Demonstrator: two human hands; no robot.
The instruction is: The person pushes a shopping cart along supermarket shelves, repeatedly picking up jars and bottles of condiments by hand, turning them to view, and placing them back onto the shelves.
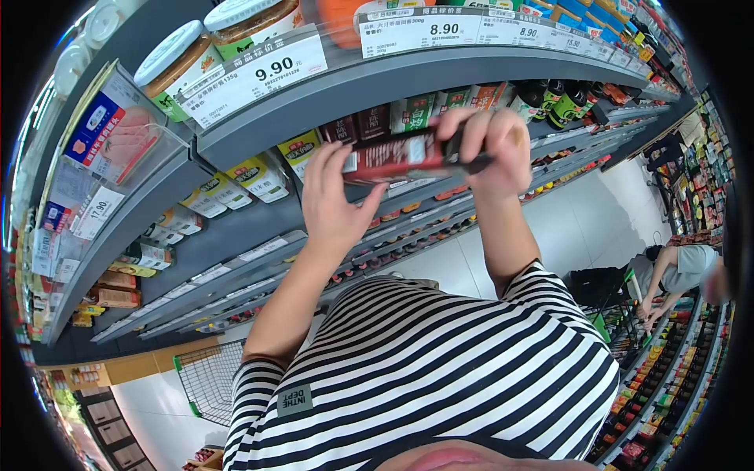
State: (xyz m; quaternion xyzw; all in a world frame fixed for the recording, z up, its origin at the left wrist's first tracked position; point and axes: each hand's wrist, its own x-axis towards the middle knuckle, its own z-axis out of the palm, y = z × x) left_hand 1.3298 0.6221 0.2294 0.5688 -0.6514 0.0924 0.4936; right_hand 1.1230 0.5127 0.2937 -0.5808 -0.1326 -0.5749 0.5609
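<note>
A dark bottle (pixel 397 155) with a brown-red label and white printing lies sideways in the air in front of the shelf. My right hand (pixel 496 151) is closed around its black neck and cap end, slightly blurred. At the other end, my left hand (pixel 334 192) grips the base, fingers over the top and thumb underneath. Just behind the bottle, dark red boxed or labelled bottles (pixel 339 129) stand on the shelf, beside a green-labelled pack (pixel 412 112). Yellow-topped cartons (pixel 259 177) stand left of my left hand.
A grey shelf edge with price tags (pixel 250 74) runs above my hands, with lidded jars (pixel 174 67) on it. A wire shopping cart (pixel 210 385) stands at lower left. Another person (pixel 683 271) leans over a cart at right. More stocked shelves (pixel 667 385) curve along the lower right.
</note>
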